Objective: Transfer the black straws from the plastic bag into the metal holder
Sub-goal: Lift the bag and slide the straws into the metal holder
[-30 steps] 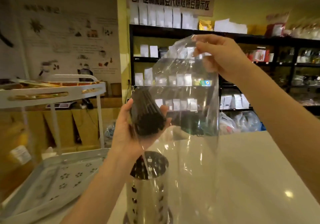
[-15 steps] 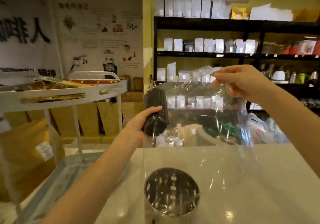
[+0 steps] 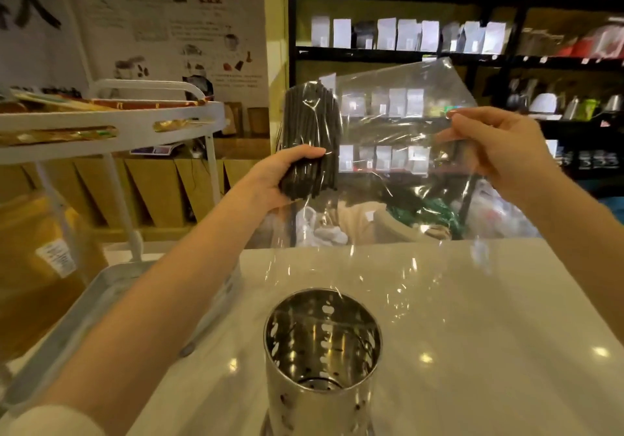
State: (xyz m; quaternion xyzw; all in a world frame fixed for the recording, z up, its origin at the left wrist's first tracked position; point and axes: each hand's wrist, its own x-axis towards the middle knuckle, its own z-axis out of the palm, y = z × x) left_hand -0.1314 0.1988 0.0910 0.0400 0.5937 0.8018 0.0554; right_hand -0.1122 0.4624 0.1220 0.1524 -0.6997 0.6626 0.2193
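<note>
A bundle of black straws (image 3: 310,131) stands upright inside the left side of a clear plastic bag (image 3: 398,165), held in the air above the counter. My left hand (image 3: 287,179) grips the lower part of the bundle through the plastic. My right hand (image 3: 496,151) pinches the bag's right side at about the same height. The bag's loose end hangs down toward the counter. Below the bag, a perforated metal holder (image 3: 322,344) stands upright on the white counter (image 3: 489,334), and no straws show inside it.
A white cart with a top tray (image 3: 111,124) and a lower tray (image 3: 111,287) stands at the left of the counter. Dark shelves (image 3: 439,54) with packets and kettles line the back wall. Brown paper bags (image 3: 44,260) sit low at left.
My right hand has come down from above the bag to the level of my left hand. The view has tilted down, so the holder's open top shows more fully.
</note>
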